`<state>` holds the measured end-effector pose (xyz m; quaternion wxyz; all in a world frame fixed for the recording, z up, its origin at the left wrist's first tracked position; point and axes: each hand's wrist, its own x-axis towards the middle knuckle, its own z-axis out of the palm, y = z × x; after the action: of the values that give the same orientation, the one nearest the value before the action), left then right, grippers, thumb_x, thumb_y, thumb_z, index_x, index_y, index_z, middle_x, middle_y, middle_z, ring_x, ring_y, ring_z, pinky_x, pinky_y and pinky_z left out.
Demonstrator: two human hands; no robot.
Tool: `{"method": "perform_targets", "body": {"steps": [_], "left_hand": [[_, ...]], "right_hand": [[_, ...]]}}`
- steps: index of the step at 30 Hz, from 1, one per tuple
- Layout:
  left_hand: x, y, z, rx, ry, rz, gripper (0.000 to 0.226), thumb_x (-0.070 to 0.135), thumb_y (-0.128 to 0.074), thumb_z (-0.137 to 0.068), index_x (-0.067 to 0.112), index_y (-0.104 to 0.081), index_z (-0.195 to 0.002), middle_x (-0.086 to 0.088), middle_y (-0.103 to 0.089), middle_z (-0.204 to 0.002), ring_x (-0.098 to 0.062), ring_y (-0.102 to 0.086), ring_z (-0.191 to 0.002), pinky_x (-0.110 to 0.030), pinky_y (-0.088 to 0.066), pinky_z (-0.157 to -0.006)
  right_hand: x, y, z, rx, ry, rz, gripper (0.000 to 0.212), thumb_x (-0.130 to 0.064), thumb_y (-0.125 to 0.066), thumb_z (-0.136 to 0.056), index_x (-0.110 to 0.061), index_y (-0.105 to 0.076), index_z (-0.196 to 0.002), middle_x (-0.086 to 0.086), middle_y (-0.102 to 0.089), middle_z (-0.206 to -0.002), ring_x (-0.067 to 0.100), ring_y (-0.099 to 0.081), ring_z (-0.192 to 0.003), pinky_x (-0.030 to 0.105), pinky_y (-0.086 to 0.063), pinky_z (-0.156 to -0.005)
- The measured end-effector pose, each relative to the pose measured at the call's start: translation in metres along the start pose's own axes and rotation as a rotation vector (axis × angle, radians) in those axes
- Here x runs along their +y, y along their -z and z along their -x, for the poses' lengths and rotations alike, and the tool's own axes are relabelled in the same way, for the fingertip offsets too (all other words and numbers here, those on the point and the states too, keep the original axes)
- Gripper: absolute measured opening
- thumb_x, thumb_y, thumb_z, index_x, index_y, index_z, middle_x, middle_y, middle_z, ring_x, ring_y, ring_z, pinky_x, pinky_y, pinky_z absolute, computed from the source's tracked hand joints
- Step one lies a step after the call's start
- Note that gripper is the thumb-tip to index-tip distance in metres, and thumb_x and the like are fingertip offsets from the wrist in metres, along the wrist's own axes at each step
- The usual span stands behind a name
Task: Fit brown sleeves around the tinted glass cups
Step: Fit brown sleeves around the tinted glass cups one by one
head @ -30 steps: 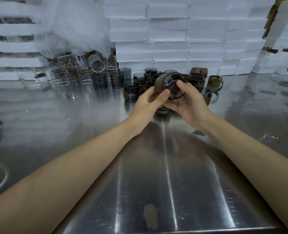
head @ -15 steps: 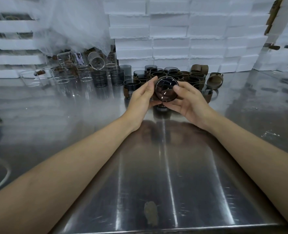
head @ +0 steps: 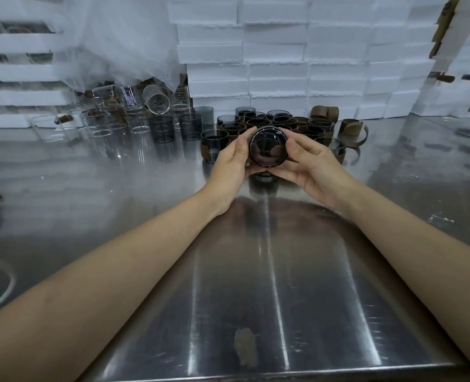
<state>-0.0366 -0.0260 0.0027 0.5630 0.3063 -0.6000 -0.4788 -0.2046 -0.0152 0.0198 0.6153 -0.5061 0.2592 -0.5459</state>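
The tinted glass cup (head: 268, 148) is tipped on its side just above the tabletop (head: 255, 271), round end toward the camera, with a brown sleeve (head: 256, 130) around it. The left hand (head: 232, 166) and right hand (head: 315, 172) curl round it from each side, so both grips hold the cup between them. Close behind stand more sleeved cups (head: 269, 124), with loose sleeves (head: 352, 129) to the right, clear glasses (head: 112, 125) to the left and white boxes (head: 283, 64) at the back.
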Motion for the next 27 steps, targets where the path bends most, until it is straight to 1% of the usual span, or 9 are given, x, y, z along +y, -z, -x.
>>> {"method": "perform_targets", "body": {"steps": [5,8,10,12,15,20,23,25,27], "left_hand": [[0.003,0.001,0.000,-0.001,-0.024,-0.016,0.050,0.032,-0.024,-0.107,0.007,-0.037,-0.148,-0.013,-0.054,-0.141,-0.023,-0.053,-0.130,-0.039,-0.049,-0.103],[0.006,0.005,0.002,-0.028,-0.059,-0.117,0.060,0.052,-0.051,-0.093,0.023,-0.039,-0.144,0.001,-0.055,-0.140,-0.009,-0.052,-0.129,-0.030,-0.043,-0.108],[0.005,0.008,0.003,-0.056,-0.117,-0.237,0.073,0.034,-0.074,-0.085,0.026,-0.036,-0.146,0.008,-0.053,-0.136,-0.001,-0.052,-0.126,-0.019,-0.043,-0.102],[0.002,0.010,0.002,-0.059,-0.127,-0.224,0.077,0.008,-0.080,-0.079,0.021,-0.039,-0.143,0.003,-0.054,-0.134,-0.005,-0.054,-0.125,-0.020,-0.046,-0.098],[0.002,0.008,0.003,-0.035,-0.136,-0.176,0.077,-0.006,-0.083,-0.067,0.027,-0.047,-0.127,-0.001,-0.055,-0.130,-0.010,-0.058,-0.119,-0.029,-0.050,-0.098],[0.004,0.004,0.007,-0.043,-0.189,-0.311,0.074,-0.009,-0.087,-0.060,0.032,-0.047,-0.109,-0.001,-0.058,-0.121,-0.020,-0.058,-0.117,-0.043,-0.051,-0.100],[0.004,0.002,0.009,-0.071,-0.237,-0.373,0.070,-0.009,-0.086,-0.061,0.030,-0.045,-0.104,0.002,-0.057,-0.113,-0.012,-0.058,-0.105,-0.027,-0.051,-0.095],[0.005,0.002,0.010,-0.091,-0.253,-0.393,0.066,-0.008,-0.085,-0.063,0.026,-0.045,-0.103,0.001,-0.056,-0.112,-0.005,-0.057,-0.099,-0.015,-0.048,-0.087],[0.005,0.004,0.009,-0.102,-0.265,-0.439,0.063,-0.005,-0.086,-0.064,0.022,-0.046,-0.105,-0.002,-0.057,-0.113,-0.004,-0.056,-0.098,-0.014,-0.047,-0.086]], "right_hand": [[0.000,0.001,-0.001,-0.024,0.025,-0.044,0.049,-0.015,-0.063,-0.083,-0.013,-0.054,-0.131,0.013,-0.062,-0.129,0.031,-0.062,-0.116,0.038,-0.056,-0.089],[0.002,0.001,-0.002,-0.070,0.084,-0.024,0.053,-0.004,-0.069,-0.077,-0.015,-0.058,-0.127,0.011,-0.063,-0.127,0.027,-0.061,-0.118,0.039,-0.054,-0.091],[0.002,0.003,-0.003,-0.107,0.104,0.007,0.055,0.002,-0.070,-0.074,-0.015,-0.059,-0.126,0.012,-0.062,-0.127,0.028,-0.060,-0.119,0.039,-0.052,-0.093],[-0.001,0.005,-0.004,-0.127,0.111,0.046,0.053,0.008,-0.066,-0.075,-0.016,-0.062,-0.123,0.009,-0.064,-0.125,0.027,-0.060,-0.119,0.037,-0.051,-0.092],[-0.004,0.006,-0.003,-0.099,0.193,0.275,0.058,0.015,-0.056,-0.072,-0.019,-0.062,-0.119,0.006,-0.065,-0.121,0.021,-0.062,-0.113,0.029,-0.052,-0.087],[-0.001,0.006,0.002,-0.072,0.337,0.804,0.066,0.018,-0.062,-0.069,-0.027,-0.057,-0.116,-0.003,-0.062,-0.119,0.003,-0.060,-0.112,0.018,-0.050,-0.089],[0.000,0.009,0.004,-0.052,0.460,1.127,0.058,0.013,-0.066,-0.069,-0.016,-0.060,-0.119,-0.001,-0.064,-0.110,0.001,-0.060,-0.101,0.010,-0.044,-0.088],[0.000,0.009,0.005,-0.050,0.476,1.167,0.055,0.012,-0.067,-0.069,-0.008,-0.060,-0.120,0.001,-0.063,-0.109,0.000,-0.060,-0.100,0.006,-0.042,-0.086],[0.001,0.008,0.005,-0.056,0.462,1.147,0.053,0.014,-0.067,-0.071,-0.006,-0.059,-0.120,0.000,-0.062,-0.107,-0.014,-0.058,-0.096,0.000,-0.040,-0.081]]}}
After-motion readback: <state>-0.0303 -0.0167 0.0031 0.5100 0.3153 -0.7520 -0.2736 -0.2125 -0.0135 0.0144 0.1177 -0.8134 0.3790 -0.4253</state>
